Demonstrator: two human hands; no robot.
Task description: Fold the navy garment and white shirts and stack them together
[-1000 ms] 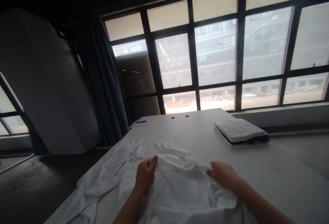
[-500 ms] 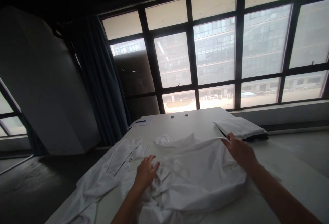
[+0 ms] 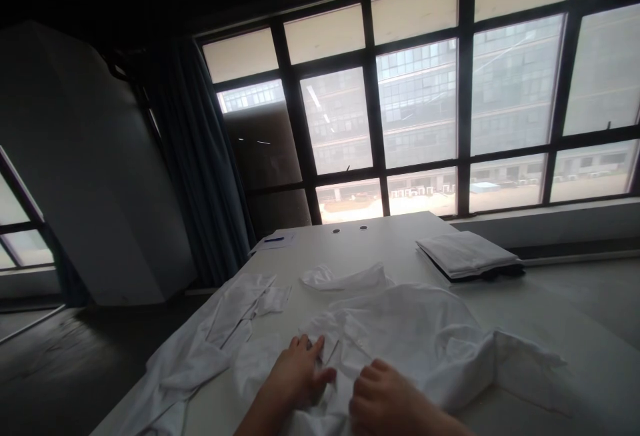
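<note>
A crumpled white shirt [image 3: 415, 323] lies spread over the near part of the table, one part of it stretching to the right. My left hand [image 3: 297, 373] rests on its near left part, thumb held apart from the fingers. Close beside it, my right hand [image 3: 385, 396] is closed, knuckles up, on the cloth near the bottom of the view; the fingertips are hidden. To the left, another stretch of white cloth [image 3: 200, 349], with a cuff-like end, hangs toward the table's left edge. Whether it joins the shirt I cannot tell.
A folded stack of white cloth [image 3: 467, 253] with a dark layer beneath lies at the right on the white table [image 3: 380, 243]. Paper with a blue pen [image 3: 273, 239] sits at the far left corner. Beyond are a dark curtain [image 3: 200, 163] and large windows [image 3: 417, 103].
My right hand has come from the shirt's far right edge down and left, close to my left hand. The raised cloth has settled flatter. My left hand has shifted slightly nearer and right.
</note>
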